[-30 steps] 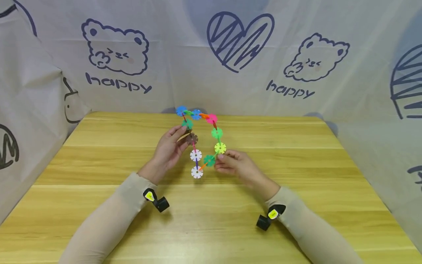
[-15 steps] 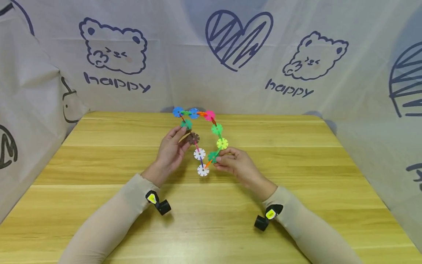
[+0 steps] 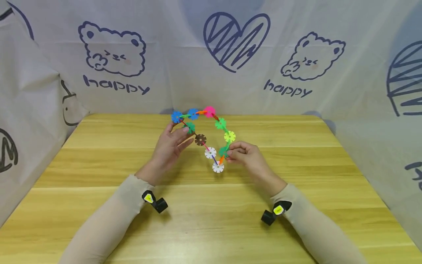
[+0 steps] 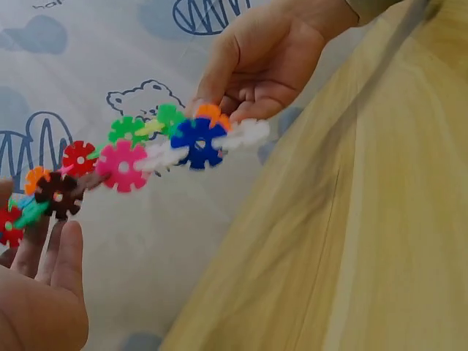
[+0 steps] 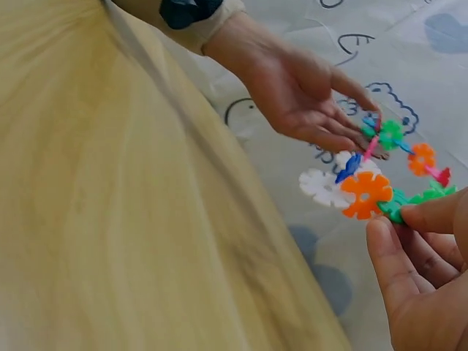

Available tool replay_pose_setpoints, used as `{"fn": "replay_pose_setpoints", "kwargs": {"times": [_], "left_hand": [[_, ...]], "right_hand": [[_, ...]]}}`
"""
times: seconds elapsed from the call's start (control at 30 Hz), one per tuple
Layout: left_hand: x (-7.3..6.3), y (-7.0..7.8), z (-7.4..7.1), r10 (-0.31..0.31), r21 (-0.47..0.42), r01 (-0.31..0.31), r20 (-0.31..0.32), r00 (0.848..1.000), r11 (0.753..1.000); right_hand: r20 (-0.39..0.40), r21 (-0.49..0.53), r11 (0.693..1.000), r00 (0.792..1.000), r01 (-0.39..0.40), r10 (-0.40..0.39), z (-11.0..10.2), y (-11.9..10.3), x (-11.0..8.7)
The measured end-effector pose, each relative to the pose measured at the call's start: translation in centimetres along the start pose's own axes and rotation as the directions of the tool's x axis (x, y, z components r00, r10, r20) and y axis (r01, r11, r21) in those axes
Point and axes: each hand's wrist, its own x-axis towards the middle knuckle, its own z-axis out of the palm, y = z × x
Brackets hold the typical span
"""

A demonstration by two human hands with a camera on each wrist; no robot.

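Observation:
A closed ring of notched plastic snowflake discs [image 3: 209, 111] in many colours hangs between both hands above the table. My left hand [image 3: 166, 148] pinches it at the teal disc [image 3: 189, 128], thumb in front, the other fingers partly hidden behind. At the lower right of the ring, my right hand [image 3: 250, 159] pinches the green disc [image 3: 223, 151] between thumb and fingers. Brown [image 3: 200, 139] and white [image 3: 210, 152] discs run down the ring's near side. The right wrist view has an orange disc [image 5: 365, 196] just beyond the right thumb and fingertips.
A wood-grain table [image 3: 211, 223] lies beneath the hands. White cloth [image 3: 184, 73] with blue drawings stands behind it and along the sides. Each sleeved wrist carries a small black camera [image 3: 160, 205].
The ring has tilted, its lower white end swinging right and slightly up. The right hand has shifted its grip from near the yellow disc to the green one and moved right.

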Motion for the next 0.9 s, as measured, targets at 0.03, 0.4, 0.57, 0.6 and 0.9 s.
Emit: {"fn": "replay_pose_setpoints", "kwargs": {"times": [0.03,0.4,0.57,0.6,0.9], "left_hand": [[-0.1,0.2,-0.1,0.003,0.015,-0.003,0.005,1.0,1.0],[-1.3,1.2,-1.8,-0.044,0.303,0.061,-0.062,0.997,0.951],[-2.2,1.0,-3.0,-0.083,0.458,0.091,-0.037,0.996,0.884],[-2.3,1.0,-3.2,-0.098,0.485,0.098,-0.027,0.995,0.869],[-3.1,0.8,-4.0,-0.209,0.76,0.087,0.066,0.976,0.644]], "right_hand": [[0.006,-0.008,1.0,1.0,0.005,-0.005,-0.3,-0.2,0.0],[0.014,-0.096,0.995,1.0,-0.011,0.012,-3.4,-1.7,0.1],[0.019,-0.126,0.992,0.999,-0.028,0.031,-4.3,-2.0,0.5],[0.022,-0.13,0.991,0.999,-0.033,0.037,-4.4,-2.0,0.6],[0.024,-0.236,0.964,0.991,-0.126,0.135,-5.4,-1.8,1.8]]}}
